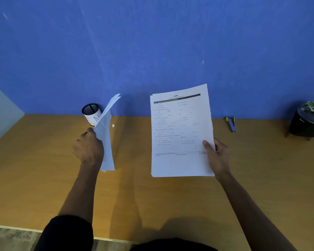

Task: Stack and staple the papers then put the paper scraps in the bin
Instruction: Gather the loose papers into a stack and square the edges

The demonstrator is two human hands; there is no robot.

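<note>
Black mesh bin (90,109) at the tabletop's far edge. Left hand (88,147) grips edge-on white sheets (105,142); right hand (218,156) pinches an upright printed stack (179,133).

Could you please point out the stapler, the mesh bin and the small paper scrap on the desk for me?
stapler (231,124), head view, on the middle of its body.
mesh bin (91,113), head view, on its front wall below the rim.
paper scrap (113,125), head view, on its centre.
</note>
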